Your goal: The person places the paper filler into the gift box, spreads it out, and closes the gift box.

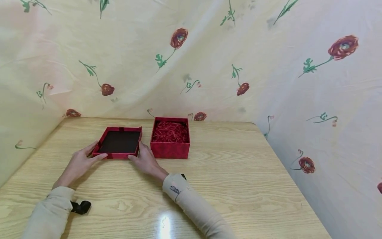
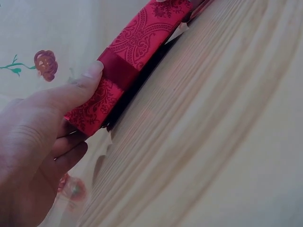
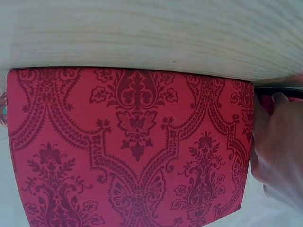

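Red box (image 1: 170,151) hems right hand (image 1: 146,161) on right, perhaps touching; table (image 1: 232,166) right of box free.

red lid (image 1: 120,142) | black inside up | in both hands (image 1: 81,163) (image 1: 146,160) | beside red box (image 1: 169,151)

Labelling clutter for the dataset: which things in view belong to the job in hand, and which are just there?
Part of the job:
- left hand and right hand, both holding the lid
- shallow red lid
- open red box with red shredded filler, probably; untouched filler

Just there:
- wooden table
- floral cloth
- black wrist piece
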Tool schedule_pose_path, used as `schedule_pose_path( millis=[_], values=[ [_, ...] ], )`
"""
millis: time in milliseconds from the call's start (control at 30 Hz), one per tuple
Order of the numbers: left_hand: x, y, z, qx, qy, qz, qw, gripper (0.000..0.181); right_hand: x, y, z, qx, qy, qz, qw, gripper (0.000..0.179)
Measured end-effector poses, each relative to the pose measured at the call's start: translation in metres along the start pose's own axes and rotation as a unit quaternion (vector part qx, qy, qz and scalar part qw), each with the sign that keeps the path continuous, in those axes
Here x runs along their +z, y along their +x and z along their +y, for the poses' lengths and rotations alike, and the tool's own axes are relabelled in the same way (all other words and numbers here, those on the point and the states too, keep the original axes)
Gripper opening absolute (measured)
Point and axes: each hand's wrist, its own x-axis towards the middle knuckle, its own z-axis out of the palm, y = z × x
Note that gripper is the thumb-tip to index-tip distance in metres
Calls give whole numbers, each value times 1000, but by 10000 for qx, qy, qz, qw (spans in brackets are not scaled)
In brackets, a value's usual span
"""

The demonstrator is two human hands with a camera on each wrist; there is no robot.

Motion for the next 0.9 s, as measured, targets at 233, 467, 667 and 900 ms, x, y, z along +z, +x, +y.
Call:
schedule_pose_path(
  millis=[233,467,667,900],
  values=[
    [-4,1,1,24,162,-155,9997,89,2,2,1,-9,61,15,10000,71],
    [-4,1,0,115,106,-91,9998,86,3,2,-1,186,17,-46,9998,76],
    [-3,0,-1,214,4,-20,9998,83,3,2,-1,271,16,-104,9996,76],
    [-3,-1,0,222,-69,38,9997,82,-1,1,-3,267,177,-113,9994,76]
  ],
)
